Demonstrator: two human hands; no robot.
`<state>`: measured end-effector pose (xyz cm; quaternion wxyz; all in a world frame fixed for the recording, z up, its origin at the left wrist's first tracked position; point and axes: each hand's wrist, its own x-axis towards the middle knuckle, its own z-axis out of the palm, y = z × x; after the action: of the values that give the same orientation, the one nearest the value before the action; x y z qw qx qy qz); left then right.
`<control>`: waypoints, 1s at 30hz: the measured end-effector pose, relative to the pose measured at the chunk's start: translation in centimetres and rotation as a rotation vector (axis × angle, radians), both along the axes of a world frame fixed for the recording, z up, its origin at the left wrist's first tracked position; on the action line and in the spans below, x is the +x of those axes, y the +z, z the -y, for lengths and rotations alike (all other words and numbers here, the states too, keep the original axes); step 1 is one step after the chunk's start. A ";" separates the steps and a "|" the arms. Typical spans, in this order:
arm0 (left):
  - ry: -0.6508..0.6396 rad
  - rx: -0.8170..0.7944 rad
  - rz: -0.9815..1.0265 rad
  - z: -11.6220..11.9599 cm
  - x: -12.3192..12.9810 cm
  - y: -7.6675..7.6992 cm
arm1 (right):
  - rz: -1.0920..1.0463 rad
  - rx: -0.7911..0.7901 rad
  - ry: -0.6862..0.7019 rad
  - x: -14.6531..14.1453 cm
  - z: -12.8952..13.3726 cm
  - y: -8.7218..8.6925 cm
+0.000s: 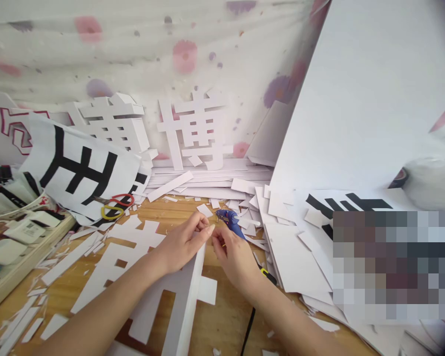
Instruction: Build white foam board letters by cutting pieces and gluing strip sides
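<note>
Tabletop (226, 324): wooden, strewn with white scraps (72, 258), a flowered sheet (141, 59) hanging behind.
Left hand (183, 242): low over the far end of the white cut-out (148, 316), fingers curled in, thumb reaching rightward.
Right hand (235, 254): thumb and forefinger bent close together, just beside the left thumb tip.
Grip: both sets of fingers look nearly closed; whether something thin is pinched there, I cannot tell at this size.
White cut-out: flat on the tabletop, partly under the left forearm, a white strip (193, 296) along its right edge.
Glue gun (233, 217): blue, just beyond the right hand and partly hidden by it.
Scissors (114, 199): red and yellow handles, at the lower corner of a black-printed sheet (66, 183).
White boards (292, 257): piled to the right.
Standing shapes (176, 128): two, white, before the flowered sheet.
</note>
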<state>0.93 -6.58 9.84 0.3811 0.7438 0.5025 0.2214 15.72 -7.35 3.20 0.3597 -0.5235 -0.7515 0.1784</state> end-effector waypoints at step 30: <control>0.041 -0.028 0.030 0.5 0.0 1.2 | -0.375 -0.227 -0.044 -0.5 0.4 0.4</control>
<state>0.95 -7.11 11.05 0.3942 0.7246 0.5150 0.2332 15.24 -7.75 3.62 0.4359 -0.5345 -0.6349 0.3483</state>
